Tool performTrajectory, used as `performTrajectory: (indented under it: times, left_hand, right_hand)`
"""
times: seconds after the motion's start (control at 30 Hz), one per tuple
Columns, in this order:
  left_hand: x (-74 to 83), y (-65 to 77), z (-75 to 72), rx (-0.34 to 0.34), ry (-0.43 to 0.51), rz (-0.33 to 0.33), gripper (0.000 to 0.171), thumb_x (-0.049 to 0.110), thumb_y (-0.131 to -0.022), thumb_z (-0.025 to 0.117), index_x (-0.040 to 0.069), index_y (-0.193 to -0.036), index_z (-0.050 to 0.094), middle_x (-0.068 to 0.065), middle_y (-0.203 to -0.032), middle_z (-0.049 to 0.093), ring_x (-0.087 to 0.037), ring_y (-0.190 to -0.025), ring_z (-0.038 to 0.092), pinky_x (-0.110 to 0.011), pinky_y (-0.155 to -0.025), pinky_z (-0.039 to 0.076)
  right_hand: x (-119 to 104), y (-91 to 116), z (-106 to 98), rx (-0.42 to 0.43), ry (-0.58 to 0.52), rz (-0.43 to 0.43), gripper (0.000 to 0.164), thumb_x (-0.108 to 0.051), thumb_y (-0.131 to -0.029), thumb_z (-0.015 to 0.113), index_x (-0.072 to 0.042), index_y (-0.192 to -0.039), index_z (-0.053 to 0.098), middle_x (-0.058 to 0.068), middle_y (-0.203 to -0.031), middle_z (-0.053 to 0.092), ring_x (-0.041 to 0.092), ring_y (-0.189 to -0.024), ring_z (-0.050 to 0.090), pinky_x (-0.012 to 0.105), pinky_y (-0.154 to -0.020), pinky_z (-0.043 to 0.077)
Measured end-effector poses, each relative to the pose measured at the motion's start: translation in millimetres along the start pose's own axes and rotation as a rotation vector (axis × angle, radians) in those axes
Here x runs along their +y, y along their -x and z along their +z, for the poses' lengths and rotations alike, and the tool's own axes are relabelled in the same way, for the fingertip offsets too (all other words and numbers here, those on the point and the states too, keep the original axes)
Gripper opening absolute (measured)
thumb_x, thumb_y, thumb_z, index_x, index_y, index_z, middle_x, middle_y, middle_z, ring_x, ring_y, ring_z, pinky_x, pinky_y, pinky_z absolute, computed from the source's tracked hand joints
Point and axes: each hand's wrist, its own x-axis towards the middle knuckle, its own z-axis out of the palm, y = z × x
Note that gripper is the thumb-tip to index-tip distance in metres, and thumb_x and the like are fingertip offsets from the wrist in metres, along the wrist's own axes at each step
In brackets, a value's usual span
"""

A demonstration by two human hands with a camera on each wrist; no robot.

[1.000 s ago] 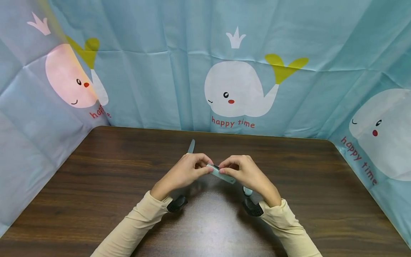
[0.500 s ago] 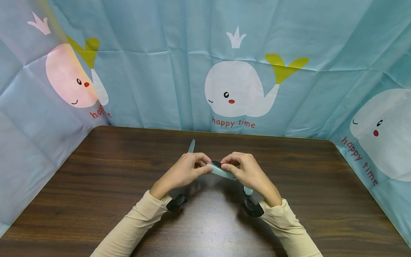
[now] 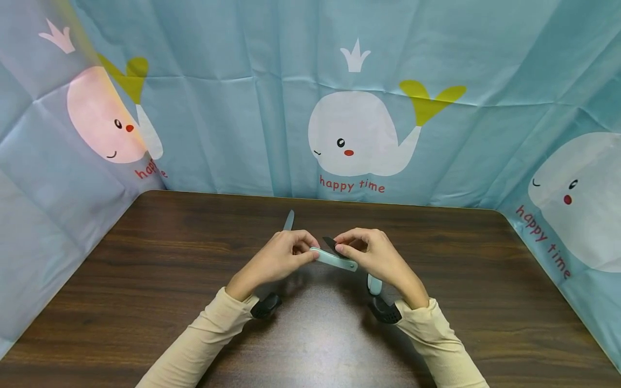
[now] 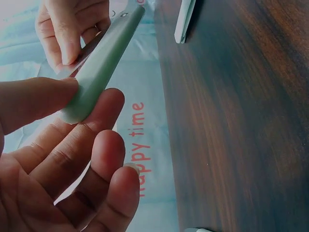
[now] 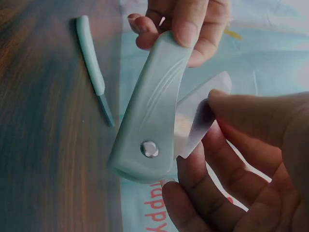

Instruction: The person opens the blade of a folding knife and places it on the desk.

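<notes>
Wooden table (image 3: 97, 302), another knife (image 3: 289, 220) at ten o'clock. Left hand (image 3: 281, 258) pinches handle (image 5: 149, 106), right hand (image 3: 380, 255) part-folded blade (image 5: 190, 116): likely pivoting step; next should need steadiness.

knives, blades showing (image 5: 154, 96) (image 5: 91, 58): 2 | mint-coloured item (image 3: 374, 284): 1 | whale prints (image 3: 354, 126) (image 3: 94, 113) (image 3: 592, 188): 3 | crown prints (image 3: 356, 62) (image 3: 59, 37): 2 | table (image 3: 145, 302): 1

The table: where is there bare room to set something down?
Bare: the table between the left sleeve and curtain, between the right sleeve and curtain, and between both sleeves in front. Crowded: the middle, where left hand and right hand hold a folding knife, with another knife and a pale handle nearby.
</notes>
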Motion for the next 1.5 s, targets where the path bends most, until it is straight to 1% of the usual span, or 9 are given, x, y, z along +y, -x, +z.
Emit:
performTrajectory:
  times: [0.13, 0.23, 0.43, 0.77, 0.9, 1.07, 1.17, 1.37, 1.5]
  left_hand:
    - [0.4, 0.2, -0.1, -0.008, 0.008, 0.006, 0.011, 0.015, -0.094, 0.067, 0.006, -0.1, 0.068, -0.012, -0.087, 0.075, -0.02, -0.075, 0.067, -0.022, -0.065, 0.046]
    - [-0.5, 0.3, 0.1, -0.02, 0.004, 0.041, 0.012, 0.015, -0.094, 0.067, 0.005, -0.1, 0.068, -0.012, -0.086, 0.075, -0.015, -0.073, 0.065, -0.022, -0.065, 0.046]
    - [-0.5, 1.0, 2.0, -0.057, -0.017, 0.08, 0.012, 0.015, -0.093, 0.069, 0.008, -0.102, 0.071, -0.012, -0.083, 0.073, -0.004, -0.064, 0.054, -0.019, -0.058, 0.041]
    - [-2.6, -0.7, 3.7, -0.078, -0.007, 0.081, 0.009, 0.015, -0.093, 0.07, 0.009, -0.1, 0.07, -0.011, -0.086, 0.076, -0.004, -0.064, 0.05, -0.019, -0.059, 0.037]
    - [-4.7, -0.6, 1.4, -0.072, 0.005, 0.068, 0.01, 0.014, -0.093, 0.07, 0.008, -0.101, 0.07, -0.012, -0.087, 0.076, -0.005, -0.064, 0.052, -0.02, -0.061, 0.038]
    - [-9.1, -1.4, -0.4, -0.064, 0.007, 0.045, 0.01, 0.015, -0.093, 0.069, 0.009, -0.101, 0.069, -0.012, -0.088, 0.076, -0.005, -0.065, 0.052, -0.02, -0.061, 0.038]
    - [-11.3, -2.0, -0.4, -0.06, 0.0, 0.04, 0.01, 0.015, -0.093, 0.069, 0.008, -0.1, 0.069, -0.012, -0.087, 0.076, -0.006, -0.063, 0.05, -0.021, -0.06, 0.036]
    - [-9.9, -1.0, -0.3, -0.069, -0.017, 0.033, 0.011, 0.015, -0.095, 0.067, 0.006, -0.101, 0.068, -0.012, -0.087, 0.076, -0.006, -0.062, 0.05, -0.021, -0.059, 0.036]
    - [-8.7, -0.5, 0.0, -0.075, -0.033, 0.028, 0.011, 0.015, -0.095, 0.066, 0.006, -0.101, 0.068, -0.012, -0.087, 0.076, -0.006, -0.062, 0.049, -0.021, -0.058, 0.036]
  right_hand:
    - [-0.7, -0.5, 0.3, -0.023, 0.0, -0.019, 0.019, -0.021, -0.09, 0.074, -0.01, -0.105, 0.076, 0.003, -0.093, 0.075, 0.009, -0.074, 0.067, 0.024, -0.066, 0.053]
    - [-1.3, -0.6, 0.9, -0.025, -0.001, -0.015, 0.017, -0.019, -0.089, 0.075, -0.008, -0.102, 0.076, 0.004, -0.091, 0.075, 0.008, -0.073, 0.065, 0.023, -0.064, 0.052]
    - [-2.4, 0.0, 2.0, -0.03, 0.005, -0.026, 0.015, -0.017, -0.088, 0.076, -0.008, -0.099, 0.077, 0.004, -0.091, 0.075, 0.008, -0.075, 0.065, 0.022, -0.065, 0.052]
    - [-1.6, 0.4, 1.1, 0.011, 0.025, -0.017, 0.011, -0.016, -0.087, 0.077, -0.009, -0.096, 0.077, 0.003, -0.084, 0.076, 0.008, -0.065, 0.062, 0.022, -0.057, 0.049]
    - [-0.2, -0.6, -0.7, 0.054, 0.012, 0.005, 0.012, -0.016, -0.088, 0.075, -0.008, -0.098, 0.075, 0.004, -0.083, 0.076, 0.017, -0.065, 0.064, 0.023, -0.055, 0.046]
    - [1.4, -1.0, -2.6, 0.09, 0.002, 0.028, 0.014, -0.014, -0.09, 0.073, -0.005, -0.101, 0.072, 0.006, -0.087, 0.076, 0.027, -0.072, 0.068, 0.024, -0.058, 0.046]
    - [1.7, -1.2, -3.3, 0.087, -0.003, 0.037, 0.014, -0.013, -0.091, 0.072, -0.005, -0.101, 0.071, 0.007, -0.09, 0.075, 0.028, -0.076, 0.069, 0.025, -0.06, 0.047]
    - [3.1, -2.0, -4.8, 0.053, 0.014, 0.072, 0.016, -0.016, -0.091, 0.072, -0.006, -0.104, 0.071, 0.007, -0.096, 0.075, 0.019, -0.08, 0.071, 0.026, -0.067, 0.051]
    - [3.8, -1.0, -6.0, 0.017, -0.003, 0.06, 0.022, -0.015, -0.092, 0.071, -0.003, -0.11, 0.069, 0.01, -0.098, 0.074, 0.018, -0.082, 0.073, 0.027, -0.07, 0.054]
